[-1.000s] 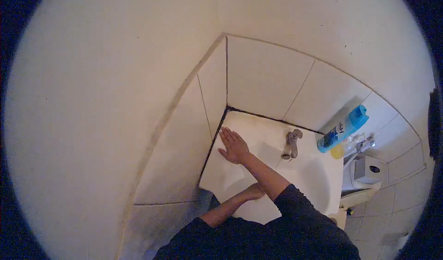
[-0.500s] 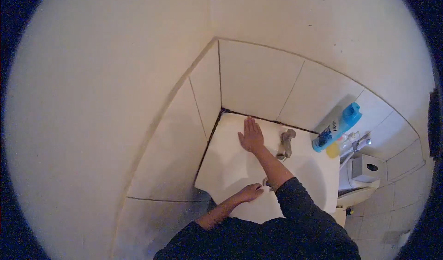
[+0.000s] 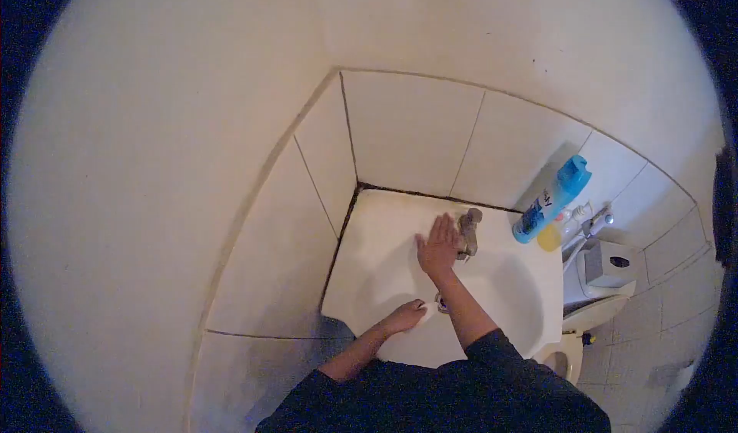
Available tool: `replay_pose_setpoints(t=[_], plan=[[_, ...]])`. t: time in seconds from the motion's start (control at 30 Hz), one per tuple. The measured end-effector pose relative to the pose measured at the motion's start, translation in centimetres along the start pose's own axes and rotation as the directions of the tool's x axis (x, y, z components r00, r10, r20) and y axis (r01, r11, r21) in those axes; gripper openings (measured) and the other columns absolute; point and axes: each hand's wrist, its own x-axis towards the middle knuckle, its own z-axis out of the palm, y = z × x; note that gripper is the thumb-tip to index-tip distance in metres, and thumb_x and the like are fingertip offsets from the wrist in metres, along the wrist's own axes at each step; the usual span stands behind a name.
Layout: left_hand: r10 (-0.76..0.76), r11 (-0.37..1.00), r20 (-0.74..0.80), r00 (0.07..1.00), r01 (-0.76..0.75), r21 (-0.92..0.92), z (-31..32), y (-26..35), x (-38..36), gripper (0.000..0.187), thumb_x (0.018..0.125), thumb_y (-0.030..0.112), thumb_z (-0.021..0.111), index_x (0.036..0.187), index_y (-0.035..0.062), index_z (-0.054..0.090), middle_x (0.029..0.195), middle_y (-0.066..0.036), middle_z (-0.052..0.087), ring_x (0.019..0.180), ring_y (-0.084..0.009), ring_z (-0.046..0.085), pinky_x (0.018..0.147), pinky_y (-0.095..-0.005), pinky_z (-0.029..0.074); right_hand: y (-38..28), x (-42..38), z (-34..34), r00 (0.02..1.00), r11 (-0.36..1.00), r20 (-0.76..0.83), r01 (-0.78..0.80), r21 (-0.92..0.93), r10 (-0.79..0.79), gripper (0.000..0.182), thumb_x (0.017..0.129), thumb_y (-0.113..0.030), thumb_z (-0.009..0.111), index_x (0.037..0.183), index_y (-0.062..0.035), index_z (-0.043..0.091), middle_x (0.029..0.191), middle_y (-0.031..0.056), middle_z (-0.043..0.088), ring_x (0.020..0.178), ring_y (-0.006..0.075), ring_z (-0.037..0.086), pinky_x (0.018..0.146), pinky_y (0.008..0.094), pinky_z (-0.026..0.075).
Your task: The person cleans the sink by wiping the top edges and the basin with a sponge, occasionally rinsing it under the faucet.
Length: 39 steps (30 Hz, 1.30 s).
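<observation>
A white washbasin (image 3: pixel 361 233) fills the corner in front of me, with a dull, stained tap (image 3: pixel 470 237) at its back. My right hand (image 3: pixel 439 248) lies flat with its fingers stretched out, over the basin's back ledge just left of the tap. Whether the fingertips touch the tap is hard to tell. Lower down, above the basin's bowl, my left hand (image 3: pixel 404 317) is closed around a small white object (image 3: pixel 427 310), whose kind is not clear. Beside that object, the drain (image 3: pixel 441 302) is partly hidden by my right forearm.
On the ledge's right side stands a blue spray can (image 3: pixel 550 202), tilted in view. Beyond it are a yellow bottle (image 3: pixel 550 238), a showerhead-like fitting (image 3: pixel 600 221), a grey box (image 3: pixel 611 264) and a toilet (image 3: pixel 565 352). Tiled walls (image 3: pixel 407 133) border the basin.
My right hand has moved right along the back ledge, closer to the tap. My left hand has shifted slightly left with the white object. The camera view has also shifted a little.
</observation>
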Motion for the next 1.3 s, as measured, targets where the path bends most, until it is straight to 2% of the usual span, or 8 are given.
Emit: replay_pose_setpoints(t=[0.3,0.37,0.47,0.6,0.67,0.77,0.9,1.3], plan=[[0.368,0.896,-0.048,0.929,-0.34,0.286,4.0,-15.2,14.9,0.048,0.088,0.037,0.035,0.11,-0.0029,0.049,0.11,-0.018,0.053,0.1,-0.0308,0.051,0.087,-0.0371,0.039,7.7,-8.0,-4.5,0.992,0.964,-0.037,0.126,0.236,-0.12,0.04,0.085,-0.02,0.044,0.117,0.003,0.041,0.118,0.0202,0.045,0.105,0.0311,0.046,0.088,0.0397,0.037],[0.156,0.975,-0.022,0.988,-0.158,-0.156,2.5,-5.1,10.3,0.044,0.087,0.037,0.038,0.099,-0.0028,0.054,0.097,-0.015,0.057,0.091,-0.0274,0.054,0.08,-0.0367,0.041,9.2,-6.8,-3.3,0.846,0.395,0.48,-0.533,0.748,0.231,0.027,0.084,-0.017,0.049,0.104,0.0015,0.053,0.095,0.0119,0.059,0.084,0.0204,0.056,0.074,0.0308,0.046],[-0.012,0.856,0.072,0.997,0.047,-0.515,1.1,3.3,8.7,0.044,0.086,0.039,0.042,0.092,-0.001,0.057,0.088,-0.01,0.06,0.082,-0.0213,0.056,0.073,-0.034,0.043,9.8,-4.3,-3.0,0.761,-0.163,0.622,-0.601,0.783,0.186,0.023,0.084,-0.02,0.053,0.096,-0.0007,0.058,0.081,0.0055,0.061,0.069,0.0124,0.057,0.063,0.0224,0.047],[0.064,0.812,0.069,0.996,-0.012,-0.584,1.6,4.5,10.6,0.044,0.085,0.045,0.044,0.089,0.0025,0.057,0.084,-0.007,0.06,0.072,-0.0153,0.058,0.063,-0.0292,0.045,9.1,-3.4,-6.2,0.728,0.011,0.676,-0.681,0.732,0.114,0.02,0.083,-0.018,0.053,0.094,-0.0025,0.059,0.08,0.0053,0.061,0.068,0.0125,0.058,0.061,0.0217,0.047],[0.187,0.74,0.006,0.982,-0.137,-0.659,2.2,3.3,12.0,0.044,0.085,0.044,0.044,0.09,0.0021,0.057,0.082,-0.007,0.06,0.07,-0.0159,0.058,0.063,-0.0287,0.046,10.5,-3.3,-6.5,0.798,0.671,0.59,-0.371,0.642,-0.123,0.02,0.081,-0.016,0.054,0.093,-0.0026,0.06,0.081,0.0081,0.062,0.066,0.0159,0.06,0.061,0.0256,0.048],[0.251,0.648,-0.009,0.968,-0.175,-0.741,1.4,4.1,11.4,0.043,0.086,0.043,0.043,0.093,0.0014,0.055,0.081,-0.008,0.06,0.068,-0.017,0.058,0.063,-0.0287,0.047,7.2,-1.4,-13.1,0.886,0.977,0.461,-0.049,0.207,-0.053,0.019,0.076,-0.015,0.055,0.091,-0.0034,0.061,0.084,0.012,0.062,0.068,0.0234,0.061,0.063,0.0323,0.048],[0.14,0.594,0.068,0.988,-0.029,-0.804,0.5,6.0,9.0,0.042,0.088,0.039,0.039,0.1,0.0002,0.049,0.081,-0.009,0.058,0.064,-0.0196,0.058,0.065,-0.0307,0.048,4.8,1.7,-14.8,0.959,0.964,-0.17,0.246,0.099,-0.227,0.026,0.078,-0.019,0.048,0.098,-0.0058,0.056,0.097,0.0164,0.056,0.085,0.0341,0.054,0.074,0.0425,0.043],[-0.095,0.293,-0.131,0.987,-0.099,-0.951,-1.5,1.8,2.3,0.037,0.084,0.041,0.047,0.104,0.0097,0.048,0.094,-0.007,0.051,0.085,-0.0166,0.05,0.075,-0.0333,0.04,-0.2,-6.1,-10.3,0.975,0.975,-0.019,0.223,0.006,-0.223,0.053,0.078,-0.028,0.054,0.121,-0.001,0.038,0.112,0.0192,0.047,0.1,0.0358,0.047,0.084,0.0403,0.039]])
